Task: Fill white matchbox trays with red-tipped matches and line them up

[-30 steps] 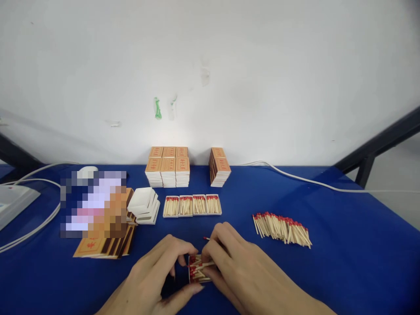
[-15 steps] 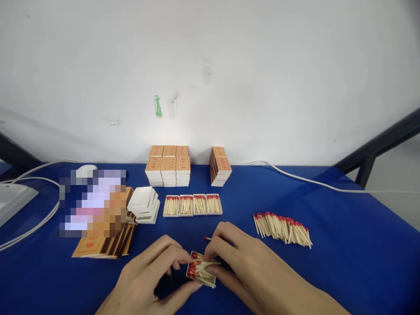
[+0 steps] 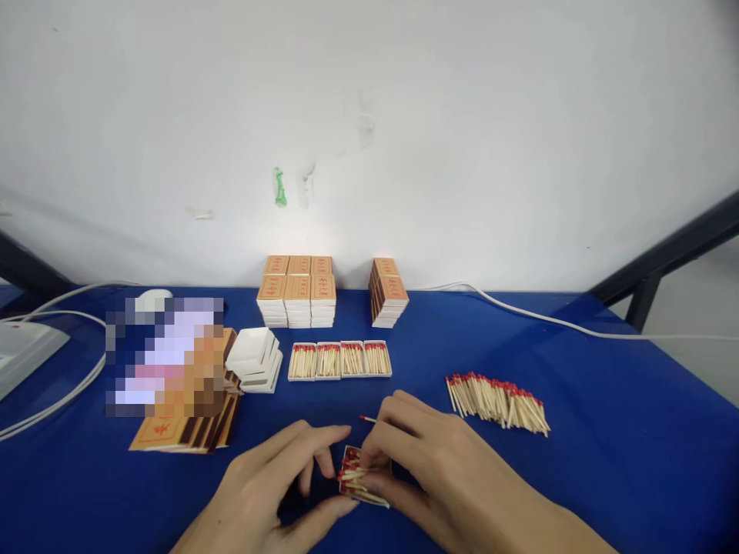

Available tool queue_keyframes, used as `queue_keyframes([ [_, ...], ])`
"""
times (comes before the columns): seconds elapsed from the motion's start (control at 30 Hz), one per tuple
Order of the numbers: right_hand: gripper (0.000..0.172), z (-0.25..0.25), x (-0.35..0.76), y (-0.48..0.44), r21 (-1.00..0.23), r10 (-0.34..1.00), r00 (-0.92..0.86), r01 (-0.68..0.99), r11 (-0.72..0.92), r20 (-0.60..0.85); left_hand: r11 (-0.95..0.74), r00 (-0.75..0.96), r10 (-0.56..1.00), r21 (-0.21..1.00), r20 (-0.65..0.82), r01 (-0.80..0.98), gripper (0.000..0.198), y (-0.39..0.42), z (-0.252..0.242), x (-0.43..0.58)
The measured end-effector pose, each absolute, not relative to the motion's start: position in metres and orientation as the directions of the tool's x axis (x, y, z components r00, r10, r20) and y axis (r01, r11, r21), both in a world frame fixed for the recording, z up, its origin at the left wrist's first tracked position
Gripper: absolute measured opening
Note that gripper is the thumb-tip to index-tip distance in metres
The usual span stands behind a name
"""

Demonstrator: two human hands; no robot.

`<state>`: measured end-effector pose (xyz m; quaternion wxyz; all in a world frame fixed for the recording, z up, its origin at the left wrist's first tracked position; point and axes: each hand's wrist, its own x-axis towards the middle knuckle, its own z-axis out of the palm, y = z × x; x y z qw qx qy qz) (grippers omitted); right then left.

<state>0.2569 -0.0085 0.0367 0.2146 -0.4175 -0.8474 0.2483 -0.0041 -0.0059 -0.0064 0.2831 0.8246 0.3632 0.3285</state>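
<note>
A small white matchbox tray (image 3: 381,504) holding red-tipped matches (image 3: 351,473) lies slightly turned on the blue table in front of me. My right hand (image 3: 419,462) reaches over its right side, thumb and fingers closed on matches inside and covering much of the tray. My left hand (image 3: 282,481) is at the tray's left, its thumb at the lower left corner and its index finger raised off the rim, fingers apart. One match pokes out by the right hand's knuckles; whether the fingers hold it I cannot tell.
Several trays filled with matches (image 3: 340,360) stand in a row beyond my hands. Loose matches (image 3: 502,404) lie to the right. White empty trays (image 3: 254,360) and flat orange sleeves (image 3: 173,431) are on the left, partly blurred. Matchbox stacks (image 3: 297,300) stand near the wall; a cable (image 3: 536,315) runs behind.
The tray has shifted slightly right. My left index finger has lifted off the matches and straightened, while my right fingers have pressed down farther over them.
</note>
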Motion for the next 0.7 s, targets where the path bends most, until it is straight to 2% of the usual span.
queue_keyframes([
  [0.07, 0.007, 0.042, 0.258, -0.01, -0.625, 0.822, -0.554, 0.599, 0.502, 0.129, -0.582, 0.539, 0.778, 0.69, 0.321, 0.43, 0.049, -0.005, -0.008, -0.005],
  [0.23, 0.013, 0.049, 0.257, -0.013, -0.662, 0.835, -0.541, 0.591, 0.461, 0.098, -0.563, 0.594, 0.773, 0.669, 0.221, 0.484, 0.013, -0.002, 0.001, -0.004],
  [0.7, 0.013, 0.045, 0.261, -0.009, -0.645, 0.836, -0.547, 0.623, 0.441, 0.044, -0.56, 0.593, 0.774, 0.677, 0.222, 0.477, 0.016, -0.002, 0.005, -0.003],
])
